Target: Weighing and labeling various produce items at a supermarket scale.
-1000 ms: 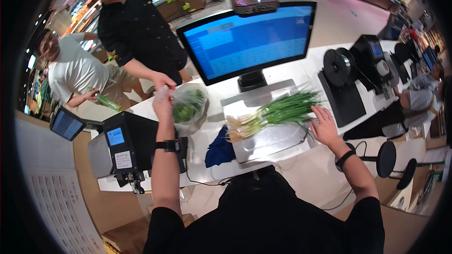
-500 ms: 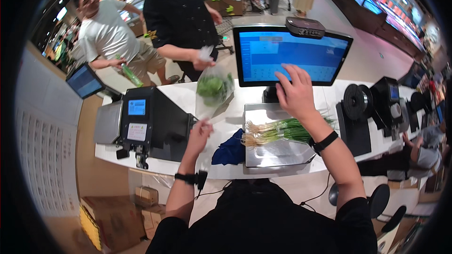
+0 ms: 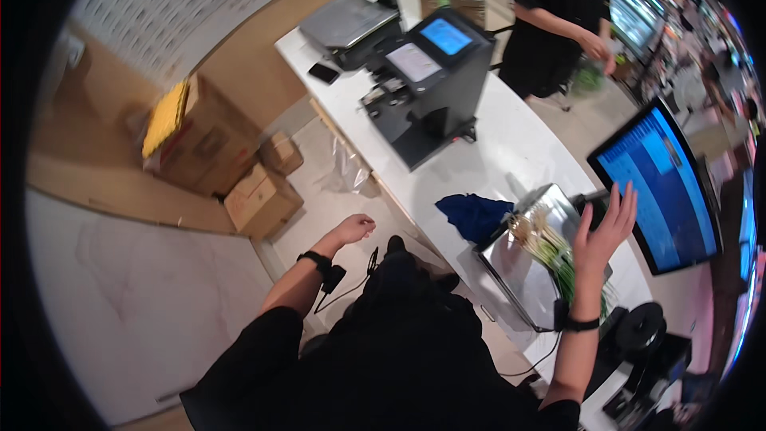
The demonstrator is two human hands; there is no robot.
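Note:
My right hand point(image 3: 606, 231) is raised with its fingers spread, close to the blue touchscreen point(image 3: 666, 191). Whether a fingertip touches the glass I cannot tell. Below that hand, a bunch of spring onions point(image 3: 550, 247) lies on the steel scale plate point(image 3: 511, 275), with the white root ends toward a crumpled dark blue cloth point(image 3: 475, 215). My left hand point(image 3: 355, 228) hangs over the floor in front of the counter, its fingers loosely curled in, and nothing shows in it. Each wrist wears a black band.
On the white counter point(image 3: 542, 144) stand a black label printer point(image 3: 447, 64), a second scale point(image 3: 347, 28), a phone point(image 3: 324, 73) and a black spool point(image 3: 641, 326). Cardboard boxes point(image 3: 259, 199) sit on the floor at left. Two people are across the counter.
The view has swung to the left. My left hand has drawn back from the counter. The person in black has moved away from the counter with the bag of greens. My right hand stays by the screen.

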